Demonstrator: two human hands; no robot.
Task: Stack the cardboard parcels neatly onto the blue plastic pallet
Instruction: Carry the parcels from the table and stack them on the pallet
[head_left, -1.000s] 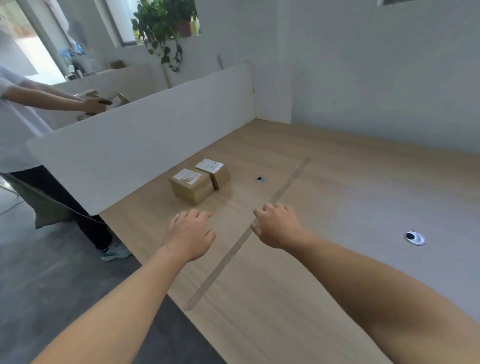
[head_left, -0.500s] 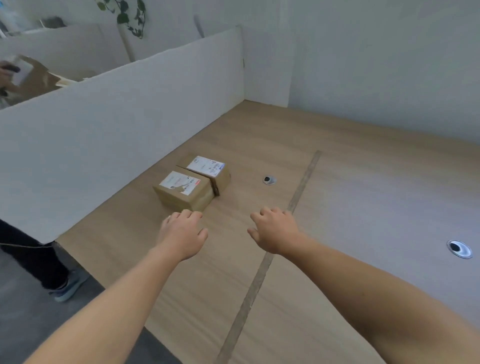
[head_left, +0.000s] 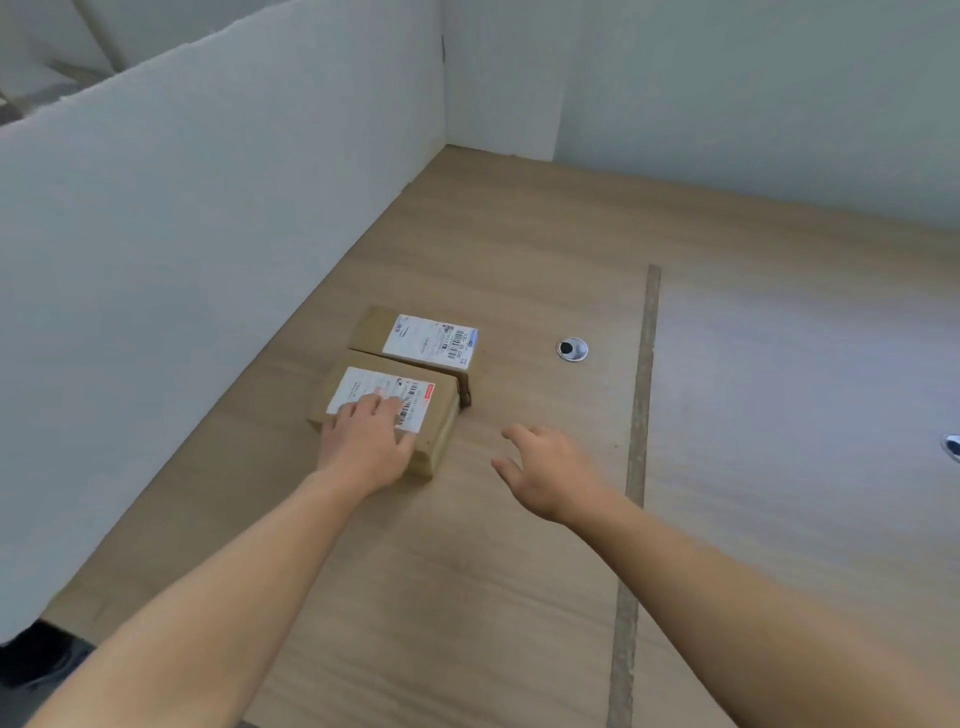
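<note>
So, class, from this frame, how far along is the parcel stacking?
Done: nothing; no pallet is in view, and the nearer parcel and farther parcel sit on the table. In hand: the left hand rests on the nearer parcel; the right hand hovers open beside it. Left: stacking both.

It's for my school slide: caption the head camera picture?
Left hand on the nearer parcel, farther parcel just behind, right hand open beside them, at a wooden table.
</note>
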